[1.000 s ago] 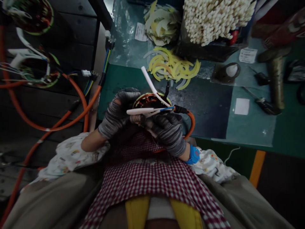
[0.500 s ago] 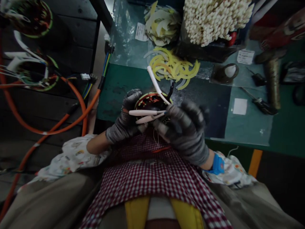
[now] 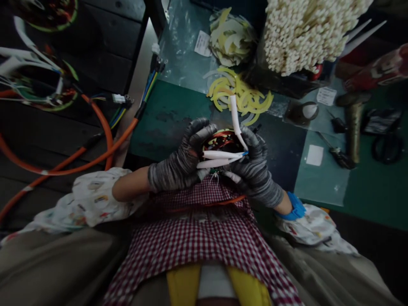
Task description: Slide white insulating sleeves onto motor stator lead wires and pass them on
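Note:
Both hands wear grey knit gloves and cup a round motor stator [image 3: 223, 142] with copper windings at the near edge of the green table [image 3: 159, 123]. My left hand [image 3: 181, 161] wraps its left side, fingers curled over the rim. My right hand [image 3: 255, 168] grips its right side, where coloured wire ends leave the white sleeves. Two white sleeved leads [image 3: 219, 158] lie across the stator between the hands; a third white sleeve [image 3: 236, 119] sticks up and away. An orange cable [image 3: 207, 203] runs under the hands across the checked apron.
Yellow curved insulation strips [image 3: 242, 95] lie just beyond the stator, with a paler pile [image 3: 231, 38] behind. A big bundle of white tubes [image 3: 312, 29] stands at the back right. Tools [image 3: 350, 127] lie right. Orange cables [image 3: 95, 144] and other stators [image 3: 38, 85] hang left.
My right hand came back from an open spread and closed on the stator's right side. The upright white sleeve swung to the right and stands steeper. The view shifted slightly.

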`<state>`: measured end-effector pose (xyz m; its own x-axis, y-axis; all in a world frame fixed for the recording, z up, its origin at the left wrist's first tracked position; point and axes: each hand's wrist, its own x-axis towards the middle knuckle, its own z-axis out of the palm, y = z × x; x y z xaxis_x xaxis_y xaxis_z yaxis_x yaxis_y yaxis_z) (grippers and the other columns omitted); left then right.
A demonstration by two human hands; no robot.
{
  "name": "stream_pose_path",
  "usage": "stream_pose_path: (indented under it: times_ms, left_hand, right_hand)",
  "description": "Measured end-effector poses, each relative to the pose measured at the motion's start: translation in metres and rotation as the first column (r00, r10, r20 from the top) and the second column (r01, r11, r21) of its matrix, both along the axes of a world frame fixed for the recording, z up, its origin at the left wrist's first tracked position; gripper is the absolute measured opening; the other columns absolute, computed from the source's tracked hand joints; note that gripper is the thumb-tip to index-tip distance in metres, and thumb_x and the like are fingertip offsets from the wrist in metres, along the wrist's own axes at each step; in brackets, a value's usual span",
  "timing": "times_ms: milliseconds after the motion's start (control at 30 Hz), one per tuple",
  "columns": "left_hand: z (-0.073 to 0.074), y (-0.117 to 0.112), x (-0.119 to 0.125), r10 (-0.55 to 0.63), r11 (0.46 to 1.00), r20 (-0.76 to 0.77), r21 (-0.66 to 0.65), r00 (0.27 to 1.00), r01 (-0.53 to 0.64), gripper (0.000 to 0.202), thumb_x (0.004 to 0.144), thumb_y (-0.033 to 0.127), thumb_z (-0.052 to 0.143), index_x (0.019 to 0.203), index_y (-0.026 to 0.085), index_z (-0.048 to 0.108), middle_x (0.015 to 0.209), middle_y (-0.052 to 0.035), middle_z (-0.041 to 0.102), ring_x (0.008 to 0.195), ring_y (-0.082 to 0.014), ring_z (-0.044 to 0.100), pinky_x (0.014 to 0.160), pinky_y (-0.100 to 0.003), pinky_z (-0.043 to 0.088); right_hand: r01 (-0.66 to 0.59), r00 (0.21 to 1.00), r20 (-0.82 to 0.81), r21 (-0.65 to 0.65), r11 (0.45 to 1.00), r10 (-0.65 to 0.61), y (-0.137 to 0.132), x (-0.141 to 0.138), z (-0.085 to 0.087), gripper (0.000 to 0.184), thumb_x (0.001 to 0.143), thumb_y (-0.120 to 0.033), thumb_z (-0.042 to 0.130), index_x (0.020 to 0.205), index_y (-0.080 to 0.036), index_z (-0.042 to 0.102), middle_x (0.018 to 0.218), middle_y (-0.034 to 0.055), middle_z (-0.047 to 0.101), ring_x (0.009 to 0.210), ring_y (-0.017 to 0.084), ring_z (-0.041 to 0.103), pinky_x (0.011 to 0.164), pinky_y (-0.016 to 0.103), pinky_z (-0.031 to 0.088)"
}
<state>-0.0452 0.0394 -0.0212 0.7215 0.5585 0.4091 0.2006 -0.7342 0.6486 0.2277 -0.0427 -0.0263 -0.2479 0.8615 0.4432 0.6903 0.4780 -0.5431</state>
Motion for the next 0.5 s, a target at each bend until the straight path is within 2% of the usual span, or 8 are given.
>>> stream_pose_path:
  times_ms: [100, 267, 367, 500]
  left_hand:
    - [0.000, -0.004, 0.003, 0.018, 1.000, -0.014, -0.017, 1.000, -0.019, 0.085, 0.119, 0.062, 0.048, 0.185, 0.020, 0.014, 0.182, -0.0230, 0.040, 0.177, -0.0401, 0.033, 0.146, -0.068, 0.032]
    - [-0.002, -0.013, 0.020, 0.180, 0.984, 0.052, -0.019, 0.982, -0.179, 0.090, 0.112, 0.071, 0.061, 0.180, 0.021, 0.029, 0.175, -0.0220, 0.049, 0.171, -0.0391, 0.043, 0.143, -0.065, 0.041]
    - [0.000, -0.014, 0.030, 0.229, 0.973, 0.062, -0.045, 0.971, -0.227, 0.081, 0.112, 0.059, 0.066, 0.177, 0.022, 0.033, 0.173, -0.0196, 0.052, 0.170, -0.0376, 0.045, 0.142, -0.064, 0.043]
    - [0.012, -0.012, 0.040, 0.239, 0.962, -0.044, -0.121, 0.970, -0.243, 0.078, 0.107, 0.047, 0.068, 0.175, 0.025, 0.037, 0.177, -0.0158, 0.051, 0.170, -0.0380, 0.046, 0.142, -0.062, 0.045]
  right_hand:
    - [0.081, 0.992, 0.096, -0.027, 0.996, -0.078, -0.007, -0.007, -0.002, 0.055, 0.106, -0.048, 0.079, 0.159, -0.044, 0.066, 0.180, 0.0044, 0.050, 0.162, 0.042, 0.052, 0.133, 0.070, 0.048]
    - [0.185, 0.973, 0.137, 0.029, 0.982, -0.187, -0.017, -0.018, 0.002, 0.057, 0.105, -0.047, 0.080, 0.160, -0.044, 0.064, 0.180, 0.0076, 0.051, 0.163, 0.047, 0.052, 0.130, 0.074, 0.050]
    - [0.152, 0.987, 0.058, -0.023, 0.988, -0.150, -0.017, -0.013, 0.009, 0.060, 0.108, -0.038, 0.076, 0.165, -0.047, 0.060, 0.181, 0.0058, 0.051, 0.160, 0.043, 0.057, 0.126, 0.073, 0.057]
    - [0.155, 0.987, -0.037, -0.085, 0.984, -0.159, -0.013, 0.001, 0.015, 0.064, 0.111, -0.023, 0.066, 0.169, -0.049, 0.057, 0.178, 0.0048, 0.055, 0.156, 0.038, 0.065, 0.121, 0.068, 0.064]
